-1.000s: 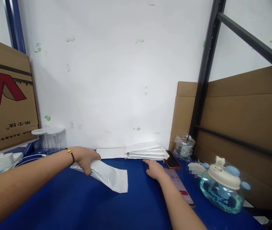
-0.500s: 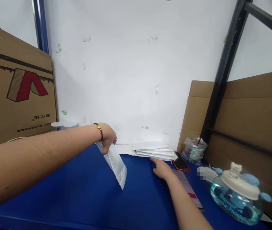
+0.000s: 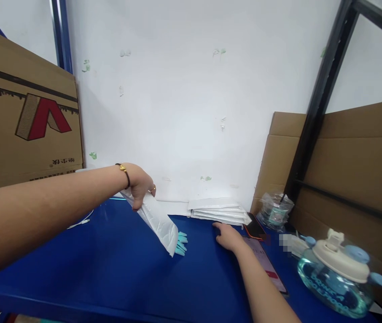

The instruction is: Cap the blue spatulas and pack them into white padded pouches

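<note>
1. Gripping a white packet (image 3: 159,220) near its upper end, my left hand (image 3: 139,184) was clamped on it between thumb and fingers, holding it aslant over the blue bench (image 3: 127,278).
2. A pale blue glove (image 3: 181,244) showed its fingers past the packet's lower end; whether the rest lay inside or behind, I could not tell.
3. My right hand (image 3: 227,235), its index finger extended and the others loosely bent, hung on to nothing that I could see. It was at the front edge of a stack of white packets (image 3: 218,211); whether the fingertip touched them was unclear.
4. The stack lay at the back of the bench, close to the white wall (image 3: 177,98), with a flat white piece (image 3: 174,208) just to its left.
5. To the right of the stack lay a dark phone (image 3: 254,228) with an orange rim, and nearer me a second phone (image 3: 265,264) with its screen lit, partly behind my right forearm.
6. Farther right stood a plastic-wrapped cup (image 3: 275,213) and a clear water jug (image 3: 337,278) with a cream lid. A printed cardboard box (image 3: 26,112) rose at left.
</note>
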Demonstrator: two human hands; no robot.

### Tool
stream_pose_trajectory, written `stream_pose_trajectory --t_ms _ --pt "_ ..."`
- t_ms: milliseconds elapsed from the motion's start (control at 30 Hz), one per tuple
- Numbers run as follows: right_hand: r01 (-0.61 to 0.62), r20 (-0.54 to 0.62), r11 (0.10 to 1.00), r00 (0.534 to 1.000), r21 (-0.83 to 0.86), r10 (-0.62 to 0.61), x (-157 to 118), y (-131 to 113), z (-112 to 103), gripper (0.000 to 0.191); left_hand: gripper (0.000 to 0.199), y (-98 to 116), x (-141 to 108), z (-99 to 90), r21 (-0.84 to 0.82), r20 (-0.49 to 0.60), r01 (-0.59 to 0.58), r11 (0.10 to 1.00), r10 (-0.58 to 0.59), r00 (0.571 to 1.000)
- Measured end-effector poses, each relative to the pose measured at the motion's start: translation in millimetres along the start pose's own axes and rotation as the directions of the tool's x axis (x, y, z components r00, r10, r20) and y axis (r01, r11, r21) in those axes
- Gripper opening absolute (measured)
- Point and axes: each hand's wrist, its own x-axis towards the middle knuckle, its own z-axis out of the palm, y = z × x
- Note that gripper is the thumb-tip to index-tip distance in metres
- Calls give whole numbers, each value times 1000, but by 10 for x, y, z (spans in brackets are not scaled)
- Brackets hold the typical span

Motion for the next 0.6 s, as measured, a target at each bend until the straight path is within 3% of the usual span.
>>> stream_pose_trajectory --t_ms 167,267,367,400,467,533,600 --pt "96 -16 991 995 89 -95 -61 -181 -42 60 70 -213 -168 122 -55 44 6 998 -3 999" --pt "307 5 914 948 264 -319 -132 -562 31 87 70 -351 -205 328 -80 38 -31 996 35 999" --pt "401 73 867 896 294 -439 -189 -1007 194 109 70 -470 -201 575 -145 0 -95 985 96 995" --pt "429 80 860 882 276 -465 -203 -1123 247 103 69 -507 -198 656 -180 -16 -112 977 111 994" --pt "485 63 838 856 249 -514 -222 -1257 317 74 69 -590 -195 813 -257 -42 -141 956 135 990" --pt "525 36 816 836 240 -548 -234 -1256 325 46 67 -694 -202 968 -329 -46 -159 931 152 987" --pt "540 30 807 827 237 -562 -236 -1158 283 38 67 -827 -214 1136 -373 -45 -149 916 142 989"
